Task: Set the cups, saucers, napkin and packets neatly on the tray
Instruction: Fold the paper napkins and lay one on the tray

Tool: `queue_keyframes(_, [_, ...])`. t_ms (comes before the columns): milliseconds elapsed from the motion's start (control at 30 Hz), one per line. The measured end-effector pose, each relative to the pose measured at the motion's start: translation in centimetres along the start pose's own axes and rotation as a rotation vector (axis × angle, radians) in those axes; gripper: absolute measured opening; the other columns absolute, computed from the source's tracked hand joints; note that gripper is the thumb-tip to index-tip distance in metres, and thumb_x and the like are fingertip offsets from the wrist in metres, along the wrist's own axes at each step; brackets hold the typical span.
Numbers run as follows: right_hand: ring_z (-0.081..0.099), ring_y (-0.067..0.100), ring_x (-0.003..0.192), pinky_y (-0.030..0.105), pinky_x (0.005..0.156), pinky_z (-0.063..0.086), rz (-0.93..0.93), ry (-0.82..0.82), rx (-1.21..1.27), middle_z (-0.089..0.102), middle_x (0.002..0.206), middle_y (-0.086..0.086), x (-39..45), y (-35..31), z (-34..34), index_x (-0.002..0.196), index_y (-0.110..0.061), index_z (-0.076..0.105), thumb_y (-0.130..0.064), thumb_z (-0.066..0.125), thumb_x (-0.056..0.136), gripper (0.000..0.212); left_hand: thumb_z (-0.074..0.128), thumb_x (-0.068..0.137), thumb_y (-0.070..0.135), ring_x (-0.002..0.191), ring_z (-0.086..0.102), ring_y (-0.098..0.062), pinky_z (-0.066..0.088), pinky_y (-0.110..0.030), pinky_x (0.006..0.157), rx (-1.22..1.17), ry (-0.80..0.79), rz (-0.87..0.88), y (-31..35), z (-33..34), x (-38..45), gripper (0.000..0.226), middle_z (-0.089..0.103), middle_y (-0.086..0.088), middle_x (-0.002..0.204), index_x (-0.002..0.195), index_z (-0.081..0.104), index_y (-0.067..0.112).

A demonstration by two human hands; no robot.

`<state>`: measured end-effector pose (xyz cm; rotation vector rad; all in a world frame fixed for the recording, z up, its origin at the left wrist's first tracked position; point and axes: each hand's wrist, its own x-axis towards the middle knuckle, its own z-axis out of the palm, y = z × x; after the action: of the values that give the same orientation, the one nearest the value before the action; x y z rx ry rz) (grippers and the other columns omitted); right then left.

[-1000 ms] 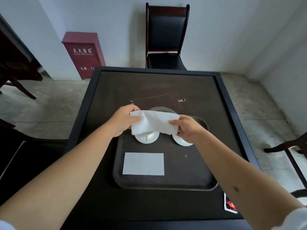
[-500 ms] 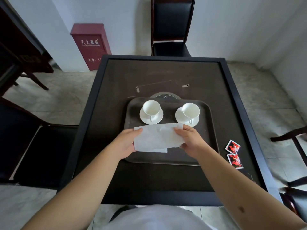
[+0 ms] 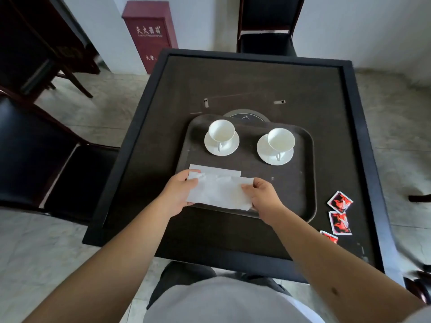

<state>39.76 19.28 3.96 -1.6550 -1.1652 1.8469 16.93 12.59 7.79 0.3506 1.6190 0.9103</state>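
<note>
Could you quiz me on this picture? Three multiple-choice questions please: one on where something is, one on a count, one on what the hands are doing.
1. Where do the red packets lie?
A. on the tray
B. on the table, to the right of the tray
C. in a cup

2. How many cups stand on saucers on the tray?
A. one
B. two
C. three

3. What are the hands doing with the upper napkin?
A. both hold it, one at each end
B. only the left hand touches it
C. neither touches it

Answers:
1. B, the packets sit on the dark table outside the tray's right rim.
2. B, a left cup and a right cup each stand on a white saucer.
3. A, the left hand and right hand each pinch one end, above another napkin lying on the tray.
</note>
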Motion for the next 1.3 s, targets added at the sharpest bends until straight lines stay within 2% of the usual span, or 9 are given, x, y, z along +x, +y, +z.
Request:
queue_keyframes(100, [0.066,0.023,0.078,0.035,0.061,0.055,0.030,0.029,-0.025,0.072,0.097,0.013,0.3,0.7,1.0,0.094,-0.013,0.067,-0.020,0.058,0.095,0.011,0.058,0.097,0.017,0.105,0.066,-0.025,0.053,-0.052,0.091,0.028,0.012,-0.028,-0.7,-0.6,0.7,0.024,0.067,-0.002,0.117,0.119,0.061,0.025])
queue_keyframes(233, [0.053,0.020,0.072,0.034,0.058,0.046,0.036,0.130,-0.091,0.063,0.089,0.013,1.5,1.2,2.5,0.093,-0.010,0.061,-0.028,0.053,0.096,0.020,0.060,0.095,0.014,0.100,0.068,-0.023,0.057,-0.047,0.086,0.124,-0.009,-0.029,-1.2,-1.5,2.7,0.024,0.069,-0.003,0.113,0.117,0.063,0.022])
queue_keyframes(367, [0.065,0.017,0.091,0.040,0.081,0.058,0.033,0.195,-0.081,0.069,0.099,-0.002,3.0,1.4,3.7,0.098,-0.025,0.063,-0.025,0.058,0.094,0.006,0.060,0.094,0.015,0.096,0.069,-0.016,0.060,-0.041,0.079,0.205,-0.039,0.022,-1.0,-2.4,5.1,0.025,0.070,0.003,0.109,0.115,0.063,0.028])
queue_keyframes(500, [0.065,0.018,0.099,0.041,0.086,0.057,0.049,0.249,-0.088,0.068,0.106,-0.007,4.6,1.5,4.3,0.110,-0.028,0.060,-0.018,0.061,0.090,0.022,0.055,0.093,0.008,0.098,0.062,-0.012,0.056,-0.025,0.059,0.370,-0.047,0.118,-0.8,-3.2,7.5,0.039,0.065,0.010,0.109,0.117,0.057,0.039])
queue_keyframes(733, [0.052,0.012,0.100,0.011,0.046,0.041,0.092,0.316,-0.288,0.051,0.127,-0.010,5.5,2.1,5.5,0.142,-0.030,0.036,-0.026,0.064,0.090,0.059,0.061,0.093,0.017,0.085,0.061,-0.009,0.055,-0.020,0.058,0.614,0.047,0.187,-2.5,-3.9,10.3,0.046,0.058,0.005,0.111,0.137,0.049,0.027])
queue_keyframes(833, [0.056,0.012,0.100,0.011,0.058,0.046,0.086,0.358,-0.290,0.052,0.133,-0.005,5.4,2.5,5.7,0.142,-0.031,0.034,-0.024,0.061,0.091,0.058,0.061,0.093,0.020,0.082,0.061,-0.009,0.057,-0.024,0.061,0.640,0.068,0.195,-2.8,-3.7,10.6,0.043,0.060,0.004,0.109,0.134,0.050,0.026])
queue_keyframes(1000, [0.058,0.006,0.084,0.013,0.055,0.040,0.082,0.427,-0.277,0.060,0.116,-0.005,5.4,3.0,5.9,0.141,-0.028,0.037,-0.016,0.054,0.093,0.052,0.057,0.093,0.013,0.079,0.057,-0.003,0.042,-0.014,0.060,0.650,0.152,0.221,-3.1,-3.2,10.8,0.037,0.058,0.013,0.093,0.129,0.055,0.022])
queue_keyframes(1133, [0.057,0.007,0.080,0.015,0.054,0.039,0.067,0.449,-0.315,0.059,0.098,-0.012,5.6,2.8,5.8,0.142,-0.027,0.037,-0.014,0.054,0.093,0.053,0.057,0.095,0.013,0.084,0.057,-0.005,0.037,-0.009,0.064,0.622,0.184,0.253,-3.6,-3.2,10.2,0.035,0.060,0.007,0.104,0.129,0.056,0.021])
queue_keyframes(1300, [0.059,0.008,0.077,0.015,0.051,0.039,0.057,0.435,-0.352,0.059,0.096,-0.012,5.9,2.3,5.9,0.142,-0.027,0.037,-0.016,0.055,0.092,0.055,0.057,0.095,0.013,0.082,0.057,0.000,0.038,-0.007,0.064,0.566,0.237,0.283,-3.7,-3.1,9.6,0.037,0.061,0.011,0.096,0.131,0.056,0.021])
